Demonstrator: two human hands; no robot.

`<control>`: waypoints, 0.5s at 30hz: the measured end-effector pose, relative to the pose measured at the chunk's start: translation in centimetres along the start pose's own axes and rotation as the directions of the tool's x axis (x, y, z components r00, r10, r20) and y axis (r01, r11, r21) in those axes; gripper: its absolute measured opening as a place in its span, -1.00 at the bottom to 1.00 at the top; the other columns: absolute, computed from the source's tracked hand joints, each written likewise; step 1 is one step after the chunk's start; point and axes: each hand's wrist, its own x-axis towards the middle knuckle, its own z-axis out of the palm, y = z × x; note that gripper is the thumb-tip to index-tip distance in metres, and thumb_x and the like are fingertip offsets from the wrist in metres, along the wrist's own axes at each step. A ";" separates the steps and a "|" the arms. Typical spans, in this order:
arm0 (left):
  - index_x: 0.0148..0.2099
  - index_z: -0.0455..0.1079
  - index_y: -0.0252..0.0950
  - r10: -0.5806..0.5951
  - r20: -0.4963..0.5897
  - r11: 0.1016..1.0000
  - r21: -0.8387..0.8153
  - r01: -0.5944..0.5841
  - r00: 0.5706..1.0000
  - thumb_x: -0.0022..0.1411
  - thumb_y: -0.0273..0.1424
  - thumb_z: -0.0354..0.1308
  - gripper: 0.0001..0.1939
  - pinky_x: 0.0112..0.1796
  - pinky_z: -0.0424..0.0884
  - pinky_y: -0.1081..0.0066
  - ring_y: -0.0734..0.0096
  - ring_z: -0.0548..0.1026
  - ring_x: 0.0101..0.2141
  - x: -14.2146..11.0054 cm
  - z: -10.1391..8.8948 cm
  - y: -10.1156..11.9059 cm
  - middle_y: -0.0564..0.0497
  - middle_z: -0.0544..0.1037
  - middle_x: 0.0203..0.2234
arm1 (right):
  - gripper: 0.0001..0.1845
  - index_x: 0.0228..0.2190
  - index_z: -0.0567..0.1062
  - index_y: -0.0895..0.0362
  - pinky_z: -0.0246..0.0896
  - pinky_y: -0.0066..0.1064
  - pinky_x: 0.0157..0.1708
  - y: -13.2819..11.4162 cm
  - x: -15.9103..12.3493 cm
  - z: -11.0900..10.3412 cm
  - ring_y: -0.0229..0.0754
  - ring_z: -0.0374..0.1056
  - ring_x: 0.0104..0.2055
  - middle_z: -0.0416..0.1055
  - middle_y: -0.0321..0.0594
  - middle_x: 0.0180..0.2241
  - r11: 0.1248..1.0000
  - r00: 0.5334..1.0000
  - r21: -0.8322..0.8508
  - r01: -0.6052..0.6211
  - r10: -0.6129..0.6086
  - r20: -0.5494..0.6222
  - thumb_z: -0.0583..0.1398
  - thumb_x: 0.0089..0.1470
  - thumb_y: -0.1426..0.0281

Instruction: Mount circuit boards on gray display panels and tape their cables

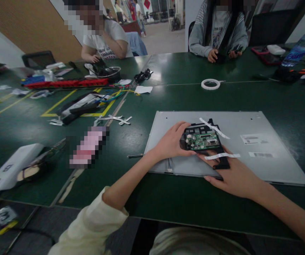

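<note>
Since a black frame (223,163) carries the circuit board (203,141), I log both together, over the silver panel (250,159) on the tabletop (115,191). Left hand (168,143): closed on the frame's left end, likely to steady it. Right hand (239,177): fingers partly beneath the right side, apparently as support; whether it grips, I cannot tell. White strips (223,156): two, across the frame, presumably clinging by a sticky side.

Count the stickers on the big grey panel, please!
2: an upper sticker and a lower sticker, both on the grey panel's right part. Others may hide under the left hand, right hand or black frame.
</note>
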 end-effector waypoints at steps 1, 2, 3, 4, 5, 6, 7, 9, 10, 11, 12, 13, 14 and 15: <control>0.22 0.02 -0.29 0.001 -0.002 1.000 -0.004 -0.001 1.000 -0.07 0.03 0.26 -0.09 0.16 0.13 0.06 0.02 0.16 0.18 0.0 0.0 0.0 -0.24 0.17 0.17 | -0.30 0.26 0.08 -0.02 0.00 0.15 0.16 0.0 0.0 0.0 0.13 0.06 0.21 0.13 -0.13 0.20 1.000 1.000 0.004 0.003 -0.003 0.003 0.06 0.14 0.08; 0.21 0.02 -0.29 0.001 -0.006 1.000 -0.008 -0.001 1.000 -0.07 0.02 0.26 -0.09 0.17 0.13 0.07 0.02 0.16 0.19 0.0 0.0 0.0 -0.24 0.17 0.17 | -0.29 0.27 0.06 -0.03 0.02 0.14 0.15 0.1 -0.1 0.1 0.12 0.08 0.21 0.13 -0.13 0.20 1.000 1.000 0.008 0.005 -0.005 0.006 0.06 0.14 0.08; 0.21 0.02 -0.29 0.001 -0.008 1.000 -0.012 -0.001 1.000 -0.06 0.02 0.27 -0.09 0.17 0.13 0.07 0.03 0.16 0.19 0.0 0.0 0.0 -0.24 0.18 0.17 | -0.28 0.27 0.05 -0.04 0.03 0.12 0.15 0.1 -0.2 0.1 0.11 0.08 0.20 0.13 -0.14 0.20 1.000 1.000 0.012 0.006 -0.006 0.010 0.06 0.14 0.08; 0.21 0.02 -0.29 0.002 -0.010 1.000 -0.016 -0.003 1.000 -0.06 0.01 0.27 -0.10 0.16 0.14 0.07 0.03 0.16 0.18 0.0 0.0 0.1 -0.24 0.18 0.17 | -0.28 0.28 0.04 -0.05 0.04 0.11 0.14 0.2 -0.3 0.1 0.11 0.08 0.20 0.11 -0.14 0.21 1.000 1.000 0.014 0.007 -0.007 0.017 0.07 0.14 0.07; 0.21 0.02 -0.28 0.006 -0.011 1.000 -0.021 -0.006 1.000 -0.06 0.00 0.27 -0.10 0.16 0.14 0.07 0.03 0.17 0.18 0.0 0.0 0.1 -0.24 0.19 0.16 | -0.26 0.28 0.03 -0.06 0.05 0.11 0.14 0.2 -0.4 0.1 0.11 0.08 0.21 0.09 -0.14 0.22 1.000 1.000 0.016 0.008 -0.009 0.025 0.07 0.13 0.06; 0.21 0.02 -0.27 0.011 -0.011 1.000 -0.026 -0.011 1.000 -0.06 0.00 0.27 -0.11 0.16 0.15 0.07 0.02 0.17 0.18 0.0 0.0 0.2 -0.23 0.19 0.15 | -0.25 0.28 0.03 -0.06 0.05 0.11 0.13 0.2 -0.5 0.1 0.12 0.06 0.22 0.07 -0.14 0.23 1.000 0.999 0.019 0.011 -0.011 0.034 0.08 0.12 0.05; 0.21 0.02 -0.27 0.016 -0.012 0.999 -0.029 -0.017 1.000 -0.07 0.00 0.27 -0.11 0.15 0.15 0.06 0.03 0.18 0.17 0.0 0.0 0.2 -0.23 0.20 0.15 | -0.23 0.28 0.02 -0.06 0.06 0.11 0.13 0.1 -0.5 0.0 0.13 0.04 0.23 0.03 -0.14 0.25 1.000 0.999 0.023 0.016 -0.017 0.047 0.08 0.11 0.04; 0.21 0.02 -0.26 0.023 -0.024 0.999 -0.028 -0.024 0.999 -0.07 0.01 0.27 -0.10 0.16 0.15 0.07 0.03 0.18 0.17 0.2 0.0 0.1 -0.23 0.20 0.15 | -0.22 0.28 0.02 -0.05 0.06 0.08 0.14 0.0 -0.4 -0.3 0.15 -0.03 0.26 -0.07 -0.15 0.29 0.998 0.995 0.040 0.046 -0.050 0.083 0.09 0.10 0.03; 0.20 0.02 -0.27 0.024 -0.034 0.999 -0.025 -0.025 0.999 -0.06 0.01 0.27 -0.11 0.16 0.15 0.07 0.03 0.18 0.17 0.4 0.0 0.0 -0.23 0.20 0.15 | -0.22 0.28 0.02 -0.04 0.06 0.06 0.14 0.0 -0.4 -0.4 0.14 -0.06 0.27 -0.14 -0.16 0.30 0.996 0.991 0.055 0.071 -0.077 0.106 0.09 0.10 0.03; 0.20 0.02 -0.27 0.024 -0.044 0.999 -0.021 -0.025 0.999 -0.06 0.01 0.27 -0.11 0.16 0.15 0.07 0.03 0.18 0.17 0.5 0.0 -0.2 -0.23 0.19 0.15 | -0.23 0.28 0.04 -0.04 0.07 0.03 0.14 -0.1 -0.3 -0.6 0.13 -0.08 0.28 -0.21 -0.18 0.32 0.993 0.986 0.072 0.098 -0.107 0.131 0.09 0.10 0.04; 0.19 0.02 -0.27 0.023 -0.052 1.000 -0.017 -0.024 0.998 -0.06 0.01 0.26 -0.12 0.16 0.14 0.07 0.03 0.18 0.17 0.7 0.0 -0.3 -0.23 0.19 0.14 | -0.24 0.27 0.05 -0.03 0.08 0.01 0.13 -0.2 -0.2 -0.8 0.12 -0.09 0.29 -0.26 -0.18 0.32 0.989 0.979 0.088 0.120 -0.132 0.155 0.09 0.10 0.05; 0.18 0.03 -0.27 0.021 -0.056 1.000 -0.015 -0.022 0.998 -0.05 0.01 0.26 -0.14 0.16 0.15 0.07 0.03 0.18 0.17 0.9 0.0 -0.4 -0.23 0.19 0.14 | -0.25 0.27 0.06 -0.03 0.10 -0.01 0.12 -0.2 -0.1 -0.9 0.12 -0.09 0.29 -0.31 -0.19 0.33 0.986 0.973 0.100 0.133 -0.149 0.175 0.09 0.10 0.07; 0.17 0.03 -0.27 0.020 -0.057 1.000 -0.016 -0.021 0.998 -0.05 0.01 0.26 -0.15 0.15 0.15 0.06 0.03 0.19 0.16 1.2 0.0 -0.5 -0.23 0.20 0.13 | -0.26 0.27 0.06 -0.03 0.12 -0.02 0.11 -0.3 0.0 -1.0 0.11 -0.09 0.29 -0.33 -0.19 0.33 0.984 0.969 0.108 0.139 -0.158 0.191 0.09 0.11 0.08; 0.16 0.04 -0.27 0.019 -0.057 1.000 -0.018 -0.020 0.998 -0.05 0.01 0.26 -0.16 0.14 0.16 0.06 0.03 0.20 0.15 1.4 0.0 -0.6 -0.23 0.21 0.12 | -0.26 0.27 0.06 -0.02 0.14 -0.02 0.10 -0.3 0.1 -1.1 0.10 -0.11 0.30 -0.33 -0.19 0.33 0.984 0.966 0.113 0.141 -0.161 0.202 0.08 0.11 0.08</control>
